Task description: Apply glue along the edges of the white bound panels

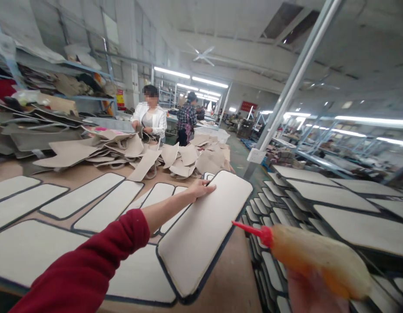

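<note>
My left hand (201, 190) grips the far left edge of a white panel with a dark border (204, 234), its thumb lying on the white face. The panel is tilted, raised over other panels on the table. In my right hand (314, 289) is a squeeze bottle (318, 256) with a red nozzle and amber liquid inside. The nozzle tip points left, close to the panel's right edge; whether it touches cannot be made out. The bottle hides most of my right fingers. Similar bordered panels (107, 195) lie flat beneath and beyond my left arm.
A heap of beige pieces (146, 161) covers the table's far side. Racks of bordered panels (345, 221) stand to the right, beside a metal post (279, 108). A person in a white jacket (151, 115) works across the table; another in a checked shirt (187, 118) stands farther back.
</note>
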`<state>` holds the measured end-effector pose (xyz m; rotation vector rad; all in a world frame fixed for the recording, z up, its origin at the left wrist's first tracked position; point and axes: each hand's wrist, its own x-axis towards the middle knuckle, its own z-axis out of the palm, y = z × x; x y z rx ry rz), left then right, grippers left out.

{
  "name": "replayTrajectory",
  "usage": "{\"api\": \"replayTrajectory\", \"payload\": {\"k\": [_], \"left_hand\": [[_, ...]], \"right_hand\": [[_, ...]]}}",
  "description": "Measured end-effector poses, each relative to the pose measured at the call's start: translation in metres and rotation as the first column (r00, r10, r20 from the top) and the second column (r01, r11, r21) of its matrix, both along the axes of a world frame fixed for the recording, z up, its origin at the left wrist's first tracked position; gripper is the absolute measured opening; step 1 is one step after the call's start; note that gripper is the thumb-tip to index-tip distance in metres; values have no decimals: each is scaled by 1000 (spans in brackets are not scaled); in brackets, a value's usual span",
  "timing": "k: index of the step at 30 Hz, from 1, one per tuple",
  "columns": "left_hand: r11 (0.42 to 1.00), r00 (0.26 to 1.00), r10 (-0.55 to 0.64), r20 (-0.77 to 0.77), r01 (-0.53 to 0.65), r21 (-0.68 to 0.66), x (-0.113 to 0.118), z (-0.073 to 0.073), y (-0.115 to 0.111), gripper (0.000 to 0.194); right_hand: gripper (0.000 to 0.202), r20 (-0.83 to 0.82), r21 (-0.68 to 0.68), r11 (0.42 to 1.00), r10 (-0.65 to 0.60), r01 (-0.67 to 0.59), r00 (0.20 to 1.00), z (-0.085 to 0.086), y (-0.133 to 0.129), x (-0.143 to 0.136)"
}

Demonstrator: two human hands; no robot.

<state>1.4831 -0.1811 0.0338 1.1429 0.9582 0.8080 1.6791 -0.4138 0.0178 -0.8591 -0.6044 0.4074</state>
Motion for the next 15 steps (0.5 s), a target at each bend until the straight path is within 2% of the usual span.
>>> {"api": "replayTrajectory", "payload": {"k": [6,11,13,15], "left_hand": [[986,986,-158,53,155,55,6,1,-14,32],[938,934,-346,93,344,37,2,5,-16,48],[932,928,-362,92,359,48,0,4,-14,52],[935,930,-356,90,353,45,0,1,-9,55]], "right_hand": [[64,150,9,999,-53,53,987,-7,28,16],[63,141,-8,996,-84,86,986,-17,29,31],[62,119,-24,997,-72,75,990,-32,21,27],[65,140,-59,996,-64,73,988,-58,10,16]]}}
